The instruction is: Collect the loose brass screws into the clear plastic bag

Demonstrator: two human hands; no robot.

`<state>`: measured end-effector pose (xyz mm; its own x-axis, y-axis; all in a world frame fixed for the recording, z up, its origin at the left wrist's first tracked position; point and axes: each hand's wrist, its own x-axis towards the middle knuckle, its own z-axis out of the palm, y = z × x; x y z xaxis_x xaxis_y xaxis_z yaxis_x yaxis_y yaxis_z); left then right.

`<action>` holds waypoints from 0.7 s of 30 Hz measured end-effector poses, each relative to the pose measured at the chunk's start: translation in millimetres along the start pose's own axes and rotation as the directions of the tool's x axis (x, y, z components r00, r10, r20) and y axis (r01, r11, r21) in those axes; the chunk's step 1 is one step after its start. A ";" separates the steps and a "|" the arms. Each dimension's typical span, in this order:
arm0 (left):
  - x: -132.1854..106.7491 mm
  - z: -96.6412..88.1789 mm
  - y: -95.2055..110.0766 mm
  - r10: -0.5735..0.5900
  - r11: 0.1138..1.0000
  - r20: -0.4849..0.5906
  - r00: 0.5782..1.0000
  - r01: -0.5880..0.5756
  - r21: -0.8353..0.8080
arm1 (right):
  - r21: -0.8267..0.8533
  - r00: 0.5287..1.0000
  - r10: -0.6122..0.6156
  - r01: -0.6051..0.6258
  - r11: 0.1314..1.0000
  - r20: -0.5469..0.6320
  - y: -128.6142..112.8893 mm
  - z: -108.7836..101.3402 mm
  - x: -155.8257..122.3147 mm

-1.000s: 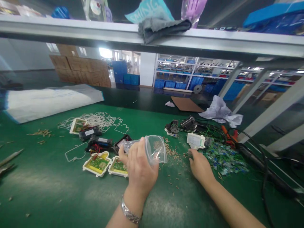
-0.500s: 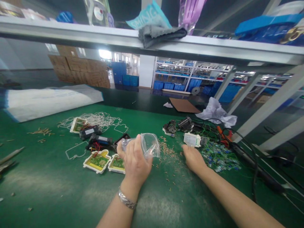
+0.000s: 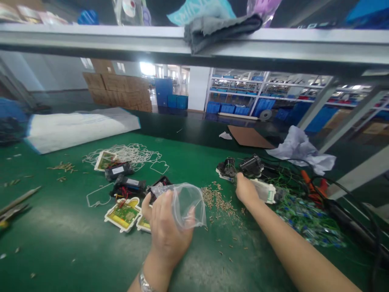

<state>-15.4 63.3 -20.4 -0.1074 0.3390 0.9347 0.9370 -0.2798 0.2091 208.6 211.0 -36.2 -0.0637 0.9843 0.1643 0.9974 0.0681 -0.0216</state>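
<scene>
Clear plastic bag (image 3: 190, 205), just L of the screw pile (image 3: 225, 205), is in the wearer's L hand (image 3: 167, 221): fingers curled round its gathered end, mouth gaping toward the pile. Thumb tip shows thru the film; can't tell if it's inside or behind. Bag looks v. light, limp & prob. slippery; it'd likely fold if pushed at the mouth, so best grip = rim, pinched betw. thumb & fingers. Thin film could prob. tear if yanked.

Screws look small, hard, copper-coloured; each prob. weighs next to nothing but is apt to roll & scatter. Best pinched at the shank, or several scooped w/ flat fingers. Strays lie on the near side of the pile, on the green bench top (image 3: 106, 259).

R hand (image 3: 247, 190) is just beyond & R of the pile, fingertips near the black motor-like units (image 3: 252, 164). Tips aren't clear enough, so can't tell whether it holds anything. White-cased module (image 3: 264, 190) is R of the pile, partly behind that hand; hard shell, prob. stiff, best held by its edges. Farther R of the pile: tangle of green wires (image 3: 306, 219), soft, apt to snag.

Well L of the pile, past the L hand: circuit boards in white frames (image 3: 123, 214), prob. fragile, edge-hold only; white cords (image 3: 136, 154) beyond them, limp.
</scene>
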 end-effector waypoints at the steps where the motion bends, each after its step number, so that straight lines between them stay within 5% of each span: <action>1: 0.1 0.6 0.1 0.003 1.000 0.004 1.000 -0.003 0.000 | 0.027 1.000 -0.024 0.024 0.999 -0.012 1.4 -0.4 -7.8; 6: 5.2 -0.4 3.4 -0.040 0.999 0.020 0.999 0.040 -0.013 | 0.144 0.968 -0.250 0.242 0.960 0.040 4.4 0.5 -92.2; 9: 6.3 -0.7 5.5 -0.075 0.997 0.052 0.996 0.077 -0.022 | 0.173 0.959 -0.259 0.238 0.956 0.113 10.5 11.9 -127.9; 15: -1.4 2.5 5.5 0.002 0.998 0.052 0.999 0.001 -0.062 | 0.149 0.986 -0.106 0.087 0.985 0.128 21.4 28.9 -110.6; 21: -8.3 5.0 2.7 -0.114 0.989 0.085 0.990 0.121 -0.086 | 0.249 0.959 -0.216 0.167 0.954 0.183 3.2 23.0 -107.6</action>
<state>-10.3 64.2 -29.1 -0.1843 0.4440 0.8769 0.8851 -0.3130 0.3445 217.9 109.1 -76.6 -0.2822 0.9592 -0.0182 0.9328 0.2699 -0.2390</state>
